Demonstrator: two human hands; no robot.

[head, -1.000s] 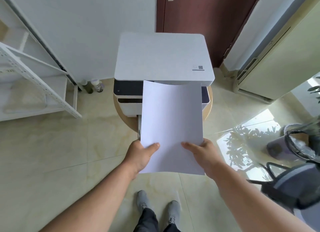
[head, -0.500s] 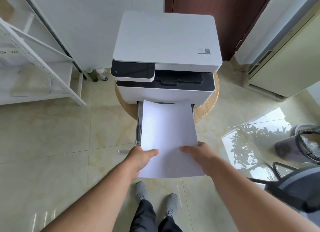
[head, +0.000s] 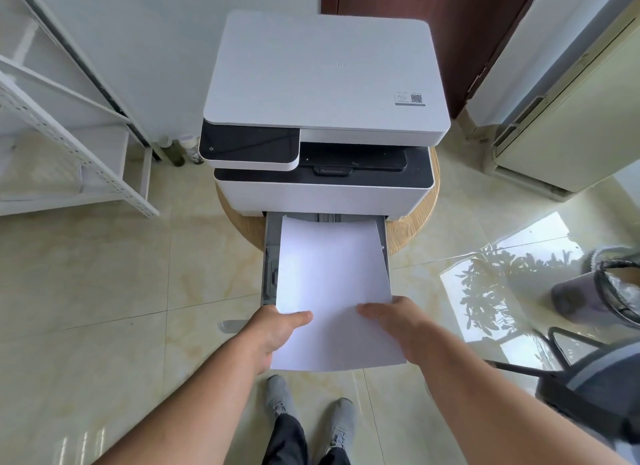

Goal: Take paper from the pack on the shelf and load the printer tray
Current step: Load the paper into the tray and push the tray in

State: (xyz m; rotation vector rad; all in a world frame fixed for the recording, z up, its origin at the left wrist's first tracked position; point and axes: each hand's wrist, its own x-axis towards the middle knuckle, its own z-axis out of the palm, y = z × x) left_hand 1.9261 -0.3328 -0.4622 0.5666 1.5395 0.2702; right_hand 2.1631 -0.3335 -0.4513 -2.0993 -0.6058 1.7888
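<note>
A white printer (head: 325, 83) stands on a round wooden stool (head: 412, 229). Its grey paper tray (head: 272, 249) is pulled out toward me. A stack of white paper (head: 332, 284) lies slanted over the tray, its far edge near the printer's slot. My left hand (head: 273, 333) grips the stack's near left side, thumb on top. My right hand (head: 398, 326) grips the near right side the same way. The near end of the tray is hidden under the paper.
A white metal shelf (head: 69, 145) stands at the left, two small bottles (head: 183, 149) on the floor by it. A brown door (head: 433, 21) is behind the printer, a cream cabinet (head: 571, 118) at the right. A bin (head: 609, 291) and a dark chair (head: 588, 385) sit at the right. My shoes (head: 311, 405) are below.
The paper has come down from in front of the printer's top to lie over the open tray, with both hands still holding its near end. The view has moved closer to the printer.
</note>
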